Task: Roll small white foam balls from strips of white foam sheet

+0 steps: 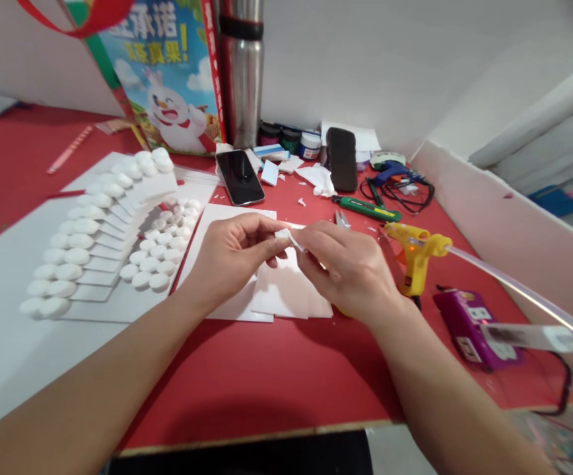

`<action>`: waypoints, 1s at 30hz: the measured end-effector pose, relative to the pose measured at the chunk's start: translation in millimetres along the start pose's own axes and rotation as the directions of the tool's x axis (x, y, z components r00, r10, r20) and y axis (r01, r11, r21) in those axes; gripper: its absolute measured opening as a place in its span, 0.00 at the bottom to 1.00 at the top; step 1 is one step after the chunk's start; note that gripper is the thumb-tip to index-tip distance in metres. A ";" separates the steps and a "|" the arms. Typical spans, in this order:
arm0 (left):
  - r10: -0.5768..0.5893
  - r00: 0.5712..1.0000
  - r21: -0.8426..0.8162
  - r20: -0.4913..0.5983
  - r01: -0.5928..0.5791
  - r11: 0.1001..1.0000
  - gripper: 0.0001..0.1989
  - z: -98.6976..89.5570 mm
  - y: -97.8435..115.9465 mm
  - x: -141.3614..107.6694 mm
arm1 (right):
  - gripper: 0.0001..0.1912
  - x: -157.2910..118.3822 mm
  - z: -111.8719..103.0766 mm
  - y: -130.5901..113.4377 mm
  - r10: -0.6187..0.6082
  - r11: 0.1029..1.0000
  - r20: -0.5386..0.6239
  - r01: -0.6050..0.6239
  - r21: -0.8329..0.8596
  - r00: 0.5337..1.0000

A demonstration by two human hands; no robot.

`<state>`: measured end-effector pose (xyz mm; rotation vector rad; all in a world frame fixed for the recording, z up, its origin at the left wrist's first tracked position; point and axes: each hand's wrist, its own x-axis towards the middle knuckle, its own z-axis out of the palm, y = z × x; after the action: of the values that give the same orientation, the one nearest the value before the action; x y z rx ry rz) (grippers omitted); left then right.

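Between both hands is a small white piece [289, 236], like paper or foam. My left hand [239, 254] pinches it between thumb and fingers. My right hand [343, 264] has its fingers closed on the piece's other side, partly hiding it. Below the hands lie flat white sheets [286, 293] on the red table [267, 382]. To the left, a curved stepped white model [103, 264] carries rows of white discs along its outer edge. More loose white discs [158, 254] sit in a cluster beside it.
At the right are a yellow glue gun [418, 254], a purple box [477, 330], a green cutter [370, 209] and scissors [342, 220]. Behind stand two phones [239, 177], paint jars [310, 145], a steel flask [244, 79] and a printed bag [168, 79].
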<state>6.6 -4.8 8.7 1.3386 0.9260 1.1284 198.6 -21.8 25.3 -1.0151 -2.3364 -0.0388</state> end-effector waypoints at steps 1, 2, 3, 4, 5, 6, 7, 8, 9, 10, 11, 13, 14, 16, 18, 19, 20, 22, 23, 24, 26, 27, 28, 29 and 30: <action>0.004 1.000 0.029 -0.009 -0.004 1.000 0.12 -0.2 -0.4 -0.5 | 0.09 0.3 -0.1 0.3 -0.009 1.000 0.009 0.010 -0.013 1.000; 0.006 1.000 0.056 -0.013 -0.005 0.998 0.12 -0.3 -1.1 -0.9 | 0.09 0.7 0.1 0.4 -0.016 1.000 0.013 0.016 -0.021 1.000; 0.008 1.000 0.079 -0.012 -0.007 0.997 0.12 -0.5 -2.1 -1.4 | 0.09 0.9 0.7 0.0 -0.019 0.999 0.015 0.020 -0.027 1.000; 0.012 1.000 0.102 -0.009 -0.011 0.995 0.12 -0.6 -3.3 -1.9 | 0.08 1.1 1.5 -0.6 -0.016 0.999 0.016 0.017 -0.029 1.000; 0.018 1.000 0.130 -0.008 -0.016 0.991 0.11 -0.7 -4.6 -2.4 | 0.07 1.1 2.8 -1.6 -0.010 1.000 0.020 0.010 -0.025 1.000; 0.028 1.000 0.162 -0.012 -0.025 0.986 0.11 -0.6 -6.1 -2.8 | 0.07 1.1 4.5 -2.7 0.001 1.000 0.023 -0.001 -0.014 1.000; 0.043 0.999 0.198 -0.021 -0.038 0.979 0.11 -0.5 -7.5 -3.3 | 0.07 1.0 6.6 -3.7 0.022 1.000 0.018 -0.022 0.005 1.000; 0.064 0.998 0.236 -0.026 -0.056 0.970 0.10 -0.2 -8.9 -3.7 | 0.09 0.8 9.2 -4.6 0.053 0.998 -0.002 -0.053 0.031 0.999; 0.092 0.995 0.275 -0.029 -0.081 0.958 0.10 0.1 -10.1 -4.1 | 0.10 0.5 12.0 -5.2 0.090 0.994 -0.039 -0.088 0.064 0.995; 0.124 0.992 0.313 -0.027 -0.109 0.943 0.10 0.4 -11.0 -4.4 | 0.11 0.2 15.0 -5.4 0.132 0.987 -0.081 -0.123 0.104 0.988; 0.157 0.987 0.349 -0.021 -0.141 0.927 0.10 0.8 -11.6 -4.6 | 0.10 -0.1 17.8 -5.4 0.172 0.978 -0.123 -0.155 0.141 0.977; 0.209 0.978 0.412 -0.003 -0.189 0.891 0.10 1.4 -11.7 -4.7 | 0.08 -0.6 21.9 -4.9 0.223 0.963 -0.170 -0.190 0.189 0.960; 0.222 0.975 0.431 -0.002 -0.200 0.880 0.10 1.6 -11.1 -4.6 | 0.07 -0.6 22.9 -4.6 0.235 0.959 -0.174 -0.199 0.202 0.956; 0.209 0.978 0.432 -0.014 -0.182 0.883 0.11 1.9 -9.1 -4.2 | 0.07 -0.6 22.9 -4.3 0.247 0.953 -0.168 -0.208 0.220 0.954; 0.157 0.987 0.384 -0.039 -0.131 0.914 0.12 2.1 -6.6 -3.8 | 0.08 -0.6 21.4 -4.0 0.247 0.951 -0.150 -0.209 0.230 0.957; 0.126 0.991 0.354 -0.056 -0.098 0.930 0.12 2.3 -5.4 -3.5 | 0.07 -0.8 20.8 -3.8 0.241 0.952 -0.138 -0.206 0.227 0.961; 0.093 0.993 0.328 -0.072 -0.064 0.942 0.12 2.5 -4.3 -3.3 | 0.07 -1.0 20.5 -3.5 0.228 0.956 -0.124 -0.199 0.216 0.966; 0.046 0.993 0.288 -0.110 -0.012 0.958 0.11 3.1 -2.5 -2.9 | 0.07 -1.7 21.0 -2.5 0.195 0.970 -0.102 -0.177 0.167 0.975; 0.024 0.992 0.271 -0.127 0.011 0.963 0.10 3.4 -2.0 -2.7 | 0.07 -2.1 21.7 -1.8 0.172 0.979 -0.096 -0.159 0.127 0.980; 0.001 0.990 0.254 -0.140 0.035 0.967 0.10 3.7 -1.7 -2.4 | 0.07 -2.5 22.5 -1.2 0.144 0.987 -0.088 -0.138 0.077 0.986; -0.048 0.987 0.214 -0.155 0.081 0.973 0.09 4.2 -1.7 -1.6 | 0.09 -3.1 23.8 -0.3 0.095 0.995 -0.060 -0.097 -0.033 0.994; -0.074 0.985 0.197 -0.157 0.105 0.975 0.09 4.3 -2.0 -1.1 | 0.10 -3.4 24.1 0.1 0.076 0.994 -0.038 -0.079 -0.078 0.996; -0.098 0.983 0.182 -0.156 0.126 0.975 0.09 4.4 -2.3 -0.7 | 0.11 -3.6 24.2 0.4 0.062 0.992 -0.012 -0.063 -0.107 0.998; -0.117 0.981 0.167 -0.154 0.143 0.976 0.09 4.4 -2.8 -0.3 | 0.12 -3.7 24.1 0.6 0.057 0.991 0.013 -0.055 -0.122 0.998; -0.134 0.980 0.151 -0.147 0.156 0.976 0.10 4.4 -3.2 0.0 | 0.13 -3.8 23.7 0.9 0.057 0.991 0.033 -0.053 -0.126 0.998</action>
<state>11.2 -5.6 5.8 1.3117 1.2185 1.0589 189.3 -17.7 3.5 -1.1496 -2.3621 -0.1479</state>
